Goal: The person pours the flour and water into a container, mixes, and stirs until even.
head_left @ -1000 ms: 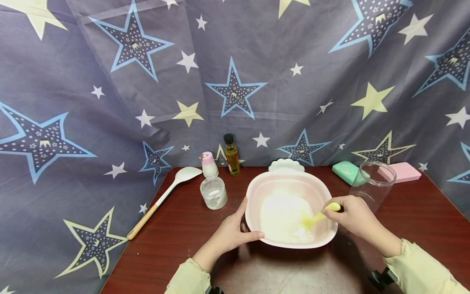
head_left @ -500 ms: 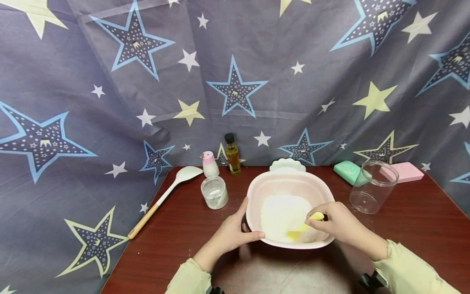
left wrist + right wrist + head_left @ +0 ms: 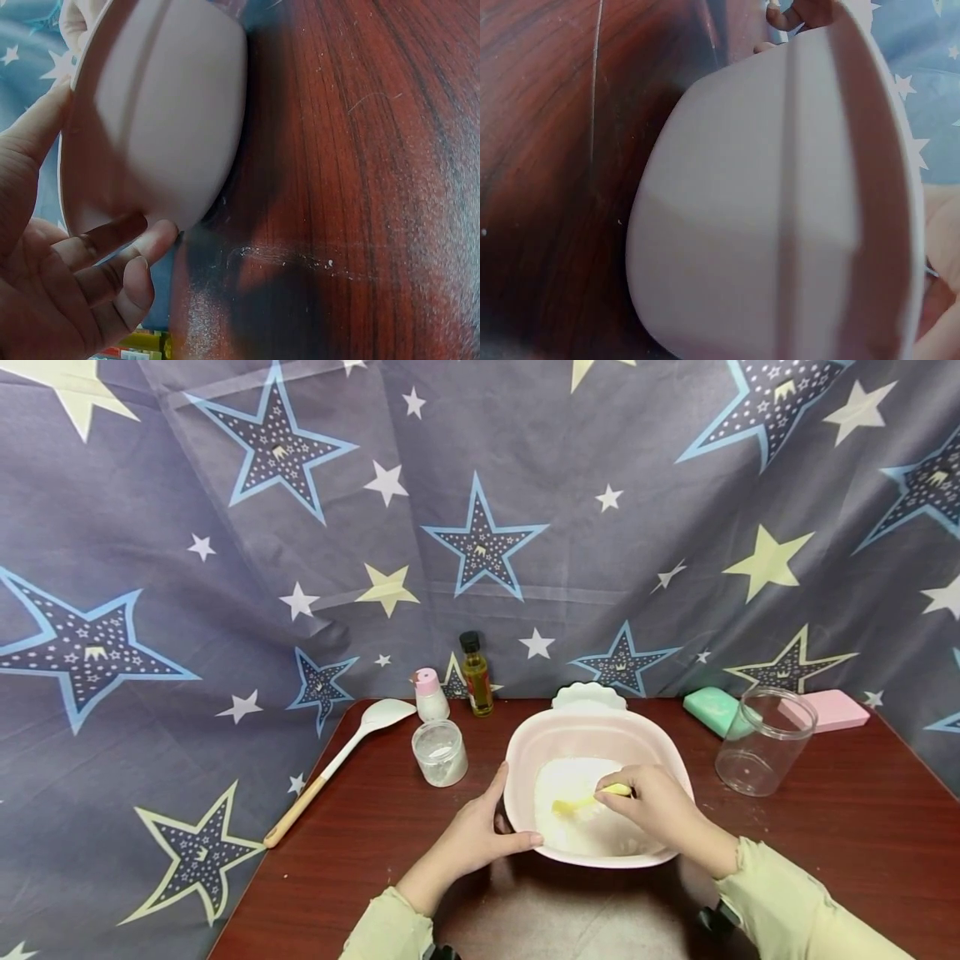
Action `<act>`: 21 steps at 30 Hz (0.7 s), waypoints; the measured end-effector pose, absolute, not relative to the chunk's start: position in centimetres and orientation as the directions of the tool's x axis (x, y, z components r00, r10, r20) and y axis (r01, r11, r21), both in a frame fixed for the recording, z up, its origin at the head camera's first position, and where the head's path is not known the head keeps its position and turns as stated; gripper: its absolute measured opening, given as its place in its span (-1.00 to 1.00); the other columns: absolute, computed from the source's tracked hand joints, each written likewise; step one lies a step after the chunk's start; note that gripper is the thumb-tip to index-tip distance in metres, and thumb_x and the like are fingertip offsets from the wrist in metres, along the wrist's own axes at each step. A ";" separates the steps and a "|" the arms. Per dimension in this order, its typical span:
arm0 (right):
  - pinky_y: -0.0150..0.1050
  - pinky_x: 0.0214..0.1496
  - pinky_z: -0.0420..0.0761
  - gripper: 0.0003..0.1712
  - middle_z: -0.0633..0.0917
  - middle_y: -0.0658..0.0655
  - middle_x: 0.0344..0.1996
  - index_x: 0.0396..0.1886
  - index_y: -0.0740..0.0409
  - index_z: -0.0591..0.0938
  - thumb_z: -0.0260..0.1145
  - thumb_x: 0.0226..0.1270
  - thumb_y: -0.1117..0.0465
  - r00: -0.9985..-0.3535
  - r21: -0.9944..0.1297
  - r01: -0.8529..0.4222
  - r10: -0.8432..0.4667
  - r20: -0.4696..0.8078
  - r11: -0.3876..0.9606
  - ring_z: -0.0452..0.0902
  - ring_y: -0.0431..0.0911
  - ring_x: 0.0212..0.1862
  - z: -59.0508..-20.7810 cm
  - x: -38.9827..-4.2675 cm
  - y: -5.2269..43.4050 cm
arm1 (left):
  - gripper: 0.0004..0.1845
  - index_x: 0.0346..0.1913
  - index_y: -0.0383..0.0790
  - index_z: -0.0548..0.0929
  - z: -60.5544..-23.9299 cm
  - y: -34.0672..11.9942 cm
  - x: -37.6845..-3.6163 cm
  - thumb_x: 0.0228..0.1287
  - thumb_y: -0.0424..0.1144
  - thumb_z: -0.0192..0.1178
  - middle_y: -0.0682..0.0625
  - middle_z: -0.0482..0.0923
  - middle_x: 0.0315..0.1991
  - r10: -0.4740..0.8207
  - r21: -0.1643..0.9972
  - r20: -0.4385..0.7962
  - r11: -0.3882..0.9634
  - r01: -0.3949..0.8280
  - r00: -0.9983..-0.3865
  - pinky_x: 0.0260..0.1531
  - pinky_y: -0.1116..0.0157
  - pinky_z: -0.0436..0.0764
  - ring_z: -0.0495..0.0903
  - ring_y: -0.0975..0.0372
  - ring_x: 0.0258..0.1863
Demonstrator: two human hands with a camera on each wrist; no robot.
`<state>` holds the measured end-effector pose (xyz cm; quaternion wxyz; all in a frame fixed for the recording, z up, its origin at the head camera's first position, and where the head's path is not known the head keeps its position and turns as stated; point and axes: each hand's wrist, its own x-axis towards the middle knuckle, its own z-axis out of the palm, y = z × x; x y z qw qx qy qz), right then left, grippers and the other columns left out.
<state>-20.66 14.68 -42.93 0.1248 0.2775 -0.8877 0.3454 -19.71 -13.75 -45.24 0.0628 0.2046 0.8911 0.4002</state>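
Observation:
A pale pink basin [image 3: 645,739] with scalloped end tabs stands on the table, white flour-like powder [image 3: 558,777] spread over its bottom. My left hand [image 3: 468,835] steadies it at the left, thumb on the rim and fingers against the outer wall, as the left wrist view shows. Over the powder, my right hand [image 3: 660,806] pinches the handle of a small yellow utensil [image 3: 570,807] with a broad head. That head lies in the powder left of the fingers. From the right wrist, the basin's outer wall [image 3: 720,210] hides the utensil and most of the hand.
Left of the basin stand a clear jar [image 3: 439,756] with some white powder, a pink-capped shaker [image 3: 430,696], an oil bottle [image 3: 477,677] and a long turner [image 3: 330,768]. At right are an upright clear jar [image 3: 761,747], a green sponge [image 3: 712,710] and a pink block [image 3: 832,710].
My right hand has carried the yellow utensil from the basin's right side, down toward the near side, then leftward to the middle of the powder. The left hand has stayed on the rim.

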 end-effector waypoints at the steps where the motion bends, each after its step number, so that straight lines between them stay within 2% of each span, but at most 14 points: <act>1: -0.36 -0.43 0.42 -0.92 0.56 -0.22 -0.59 -0.46 0.03 0.75 0.45 0.15 0.30 -0.823 -0.539 -0.567 -0.395 0.408 0.624 0.33 -0.36 -0.49 -42.9 -20.8 14.7 | 0.22 0.56 -0.22 -0.06 -45.3 -13.8 -19.7 0.00 0.17 0.46 0.11 0.53 -0.58 0.415 0.740 0.051 0.596 0.313 -0.909 -0.54 0.38 0.49 0.53 0.33 -0.57; 5: -0.29 -0.38 0.46 -0.92 0.59 -0.19 -0.59 -0.48 0.03 0.75 0.43 0.17 0.28 -0.850 -0.505 -0.516 -0.342 0.400 0.691 0.37 -0.31 -0.49 -42.8 -21.3 14.9 | 0.22 0.56 -0.21 -0.06 -45.2 -13.8 -19.7 0.00 0.16 0.46 0.10 0.54 -0.58 0.413 0.742 0.050 0.594 0.311 -0.909 -0.55 0.38 0.49 0.53 0.33 -0.57; 13: -0.08 -0.33 0.53 -0.92 0.71 -0.12 -0.51 -0.46 0.00 0.77 0.40 0.19 0.26 -0.889 -0.451 -0.412 -0.240 0.391 0.792 0.62 -0.12 -0.40 -42.4 -21.6 16.2 | 0.22 0.56 -0.21 -0.06 -45.3 -13.8 -19.7 -0.01 0.16 0.47 0.09 0.54 -0.58 0.409 0.747 0.046 0.592 0.303 -0.911 -0.56 0.38 0.49 0.53 0.32 -0.58; 16: -0.07 -0.38 0.52 -0.90 0.72 -0.08 -0.50 -0.47 0.00 0.77 0.39 0.18 0.27 -0.894 -0.439 -0.390 -0.217 0.393 0.810 0.65 -0.03 -0.39 -42.1 -21.6 16.7 | 0.22 0.56 -0.20 -0.06 -45.4 -13.8 -19.8 -0.01 0.17 0.46 0.09 0.54 -0.57 0.409 0.747 0.045 0.592 0.303 -0.911 -0.56 0.38 0.49 0.53 0.31 -0.57; 21: -0.05 -0.39 0.51 -0.90 0.72 -0.04 -0.50 -0.48 0.03 0.77 0.38 0.16 0.29 -0.900 -0.418 -0.367 -0.204 0.385 0.831 0.63 -0.02 -0.41 -41.4 -21.3 17.5 | 0.22 0.56 -0.19 -0.07 -45.4 -13.9 -19.8 -0.01 0.17 0.46 0.09 0.54 -0.56 0.411 0.746 0.049 0.591 0.307 -0.911 -0.55 0.37 0.49 0.53 0.33 -0.57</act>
